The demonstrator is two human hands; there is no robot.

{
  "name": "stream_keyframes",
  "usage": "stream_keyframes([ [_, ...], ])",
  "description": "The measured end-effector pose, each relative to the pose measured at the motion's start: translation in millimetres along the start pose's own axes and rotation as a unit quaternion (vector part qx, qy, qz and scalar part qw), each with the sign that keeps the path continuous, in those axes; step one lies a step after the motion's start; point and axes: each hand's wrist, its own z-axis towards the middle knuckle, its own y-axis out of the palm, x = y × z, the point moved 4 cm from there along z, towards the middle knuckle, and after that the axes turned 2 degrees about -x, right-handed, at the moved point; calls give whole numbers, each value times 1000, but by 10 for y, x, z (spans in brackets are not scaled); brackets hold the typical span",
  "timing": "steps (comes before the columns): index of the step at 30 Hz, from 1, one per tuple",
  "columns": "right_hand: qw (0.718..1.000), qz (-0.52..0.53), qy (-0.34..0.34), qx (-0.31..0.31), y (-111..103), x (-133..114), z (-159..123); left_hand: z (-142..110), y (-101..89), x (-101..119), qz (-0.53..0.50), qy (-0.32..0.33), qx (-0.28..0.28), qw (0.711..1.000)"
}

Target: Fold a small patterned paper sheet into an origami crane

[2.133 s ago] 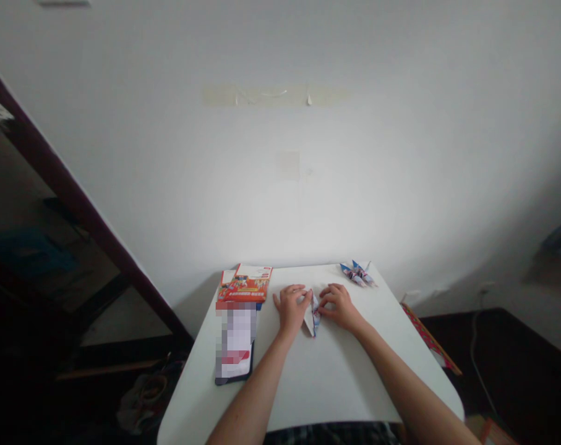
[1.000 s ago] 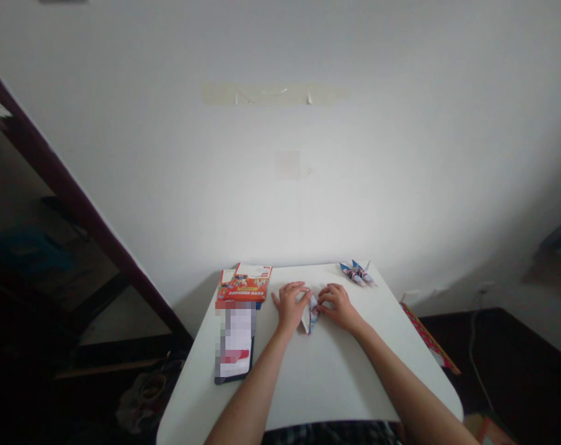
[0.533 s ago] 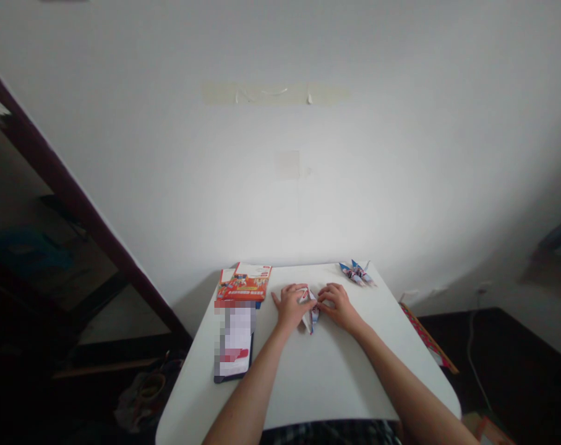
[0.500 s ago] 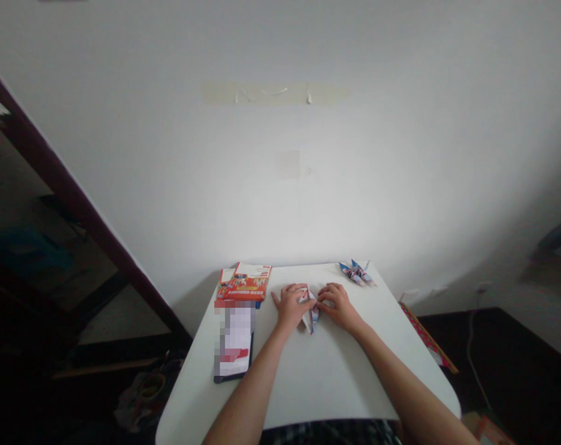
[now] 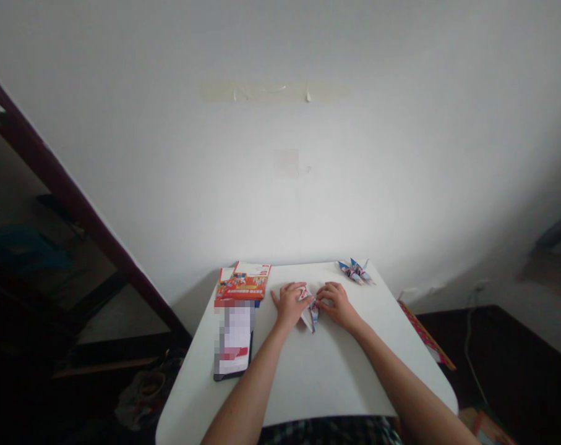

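Observation:
A partly folded piece of printed paper (image 5: 310,316), white with red and blue print, lies on the white table (image 5: 331,383) between my hands. My left hand (image 5: 290,304) rests over its left side, with the thumb and fingers closed on the paper. From the other side, my right hand (image 5: 336,304) pinches the paper's right edge with its fingertips. The paper's lower end comes to a point toward me. Some of the folds are hidden under my fingers.
Folded paper cranes (image 5: 355,272) in blue and white sit at the table's back right. Red and white printed leaflets (image 5: 244,282) lie at the back left, above a phone (image 5: 234,358) with a blurred screen. A wall (image 5: 289,210) rises behind the table.
My right fingertips have shifted slightly on the paper's right edge, and the folded part there looks a little more spread. My left hand stays in about the same place.

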Motion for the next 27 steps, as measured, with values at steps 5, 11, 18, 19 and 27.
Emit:
stream_keyframes([
  [5,1000,-10,-8,3,6,2,0,3,19,-6,5,1,-19,1000],
  [11,1000,-16,-8,2,11,3,7,9,37,-7,-2,3,-14,1000],
  [18,1000,-3,-2,-6,-1,-15,7,41,12,-65,-44,-13,43,998],
  [19,1000,-4,-2,-6,-2,-19,7,50,9,-83,-57,-17,54,997],
  [27,1000,-8,-12,-13,-8,-65,-17,151,-38,-257,-130,6,143,981],
])
